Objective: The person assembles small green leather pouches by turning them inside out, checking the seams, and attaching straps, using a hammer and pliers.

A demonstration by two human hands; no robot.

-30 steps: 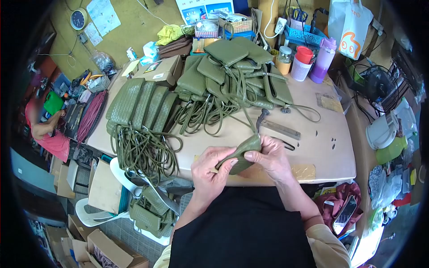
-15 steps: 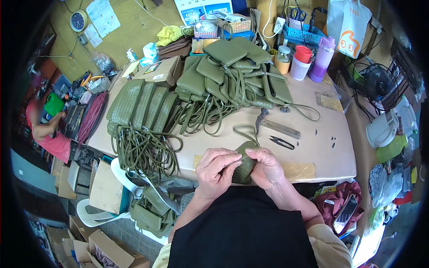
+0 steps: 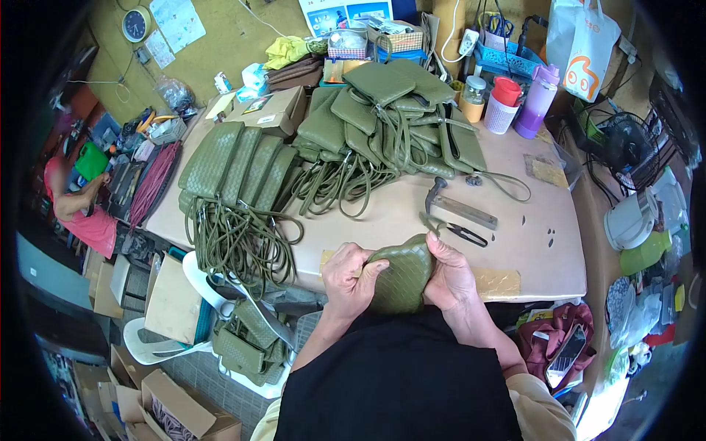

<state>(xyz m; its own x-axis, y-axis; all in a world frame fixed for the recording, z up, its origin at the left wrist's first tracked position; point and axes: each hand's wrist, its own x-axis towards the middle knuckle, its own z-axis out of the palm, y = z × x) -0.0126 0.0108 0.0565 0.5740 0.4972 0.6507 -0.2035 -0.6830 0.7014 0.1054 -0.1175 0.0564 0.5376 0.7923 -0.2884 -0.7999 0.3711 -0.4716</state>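
Though near the table's edge, both hands clamped on a green pouch, open tabletop rightward.

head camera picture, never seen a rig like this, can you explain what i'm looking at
There's no robot here. A person wears a camera on their head, looking forward and down, so the black clothing at the bottom is their own. Their left hand and right hand hold a green woven-textured pouch between them. On the table lie small black snips, a pile of green pouches and, further left, a row of them with tangled straps. Another person is at the far left.
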